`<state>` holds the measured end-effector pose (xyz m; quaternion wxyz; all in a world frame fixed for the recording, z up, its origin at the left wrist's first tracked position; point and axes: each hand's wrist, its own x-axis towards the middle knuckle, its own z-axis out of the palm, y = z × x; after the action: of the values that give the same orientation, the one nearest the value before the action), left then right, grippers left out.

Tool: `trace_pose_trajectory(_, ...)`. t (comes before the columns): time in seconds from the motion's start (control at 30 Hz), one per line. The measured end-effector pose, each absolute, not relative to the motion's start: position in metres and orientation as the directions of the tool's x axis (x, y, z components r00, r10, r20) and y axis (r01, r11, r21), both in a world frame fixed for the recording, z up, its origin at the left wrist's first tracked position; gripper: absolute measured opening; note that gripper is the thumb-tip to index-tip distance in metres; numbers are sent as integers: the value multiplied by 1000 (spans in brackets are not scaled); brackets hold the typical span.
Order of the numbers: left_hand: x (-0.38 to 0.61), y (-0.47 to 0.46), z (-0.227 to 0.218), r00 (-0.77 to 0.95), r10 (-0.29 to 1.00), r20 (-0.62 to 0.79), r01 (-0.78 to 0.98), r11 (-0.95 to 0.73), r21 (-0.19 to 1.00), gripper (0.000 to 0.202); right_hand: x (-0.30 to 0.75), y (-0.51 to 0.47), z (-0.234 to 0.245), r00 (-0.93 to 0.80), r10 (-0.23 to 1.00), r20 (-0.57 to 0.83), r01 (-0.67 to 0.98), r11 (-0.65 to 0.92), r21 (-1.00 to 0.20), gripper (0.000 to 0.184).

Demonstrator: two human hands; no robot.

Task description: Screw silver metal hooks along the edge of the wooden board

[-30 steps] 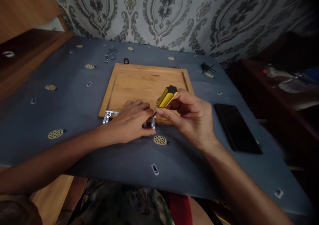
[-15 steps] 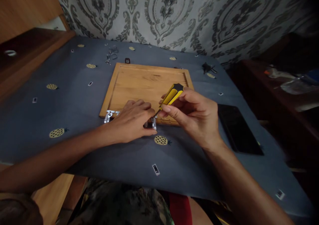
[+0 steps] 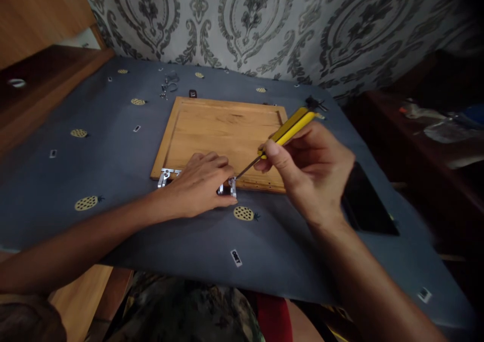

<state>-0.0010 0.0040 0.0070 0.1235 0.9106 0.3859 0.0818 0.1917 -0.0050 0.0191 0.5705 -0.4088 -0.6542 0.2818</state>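
Note:
A wooden panel (image 3: 223,130) with a raised border lies flat on the table. Along its near edge sit metal hinges, one at the left corner (image 3: 165,176) and another (image 3: 233,186) under my left hand (image 3: 204,183). The left thumb and fingers close around that second hinge and press it to the panel. My right hand (image 3: 310,170) pinches a yellow and black screwdriver (image 3: 289,126) by its handle. Its thin shaft slants down to the left, with the tip at or just beside the hinge; contact is too small to tell.
A dark flat tablet-like slab (image 3: 368,201) lies right of the panel. Small metal pieces (image 3: 169,83) are at the back left, and a black object (image 3: 314,103) is at the back right. Wooden furniture (image 3: 49,74) borders the table on the left; the patterned wall (image 3: 204,24) rises behind.
My right hand has shifted right and back, and the screwdriver now leans over more, showing its shaft. The left hand and the panel have stayed nearly still.

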Motion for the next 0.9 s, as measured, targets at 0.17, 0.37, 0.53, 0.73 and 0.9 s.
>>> trace_pose_trajectory(0.17, -2, 4, 6, 689, 723, 48, 683, -670, 290, 27, 194, 2, 9, -70, 871, 487, 203, 490, -848, 32)
trace_pose_trajectory(0.37, 0, 3, 9, 680, 733, 20, 696, -654, 296, 28, 193, 0, 10, -54, 866, 498, 214, 497, -841, 30)
trace_pose_trajectory(0.53, 0, 3, 8, 678, 734, 32, 694, -654, 302, 28, 191, 2, 8, -68, 858, 509, 213, 511, -833, 32)
trace_pose_trajectory(0.73, -1, 4, 5, 685, 727, 47, 683, -663, 307, 27, 195, 2, 8, -129, 852, 508, 197, 524, -829, 25)
trace_pose_trajectory(0.9, -1, 4, 6, 678, 735, 19, 695, -650, 309, 30, 200, -2, 14, -268, 796, 543, 242, 601, -762, 15)
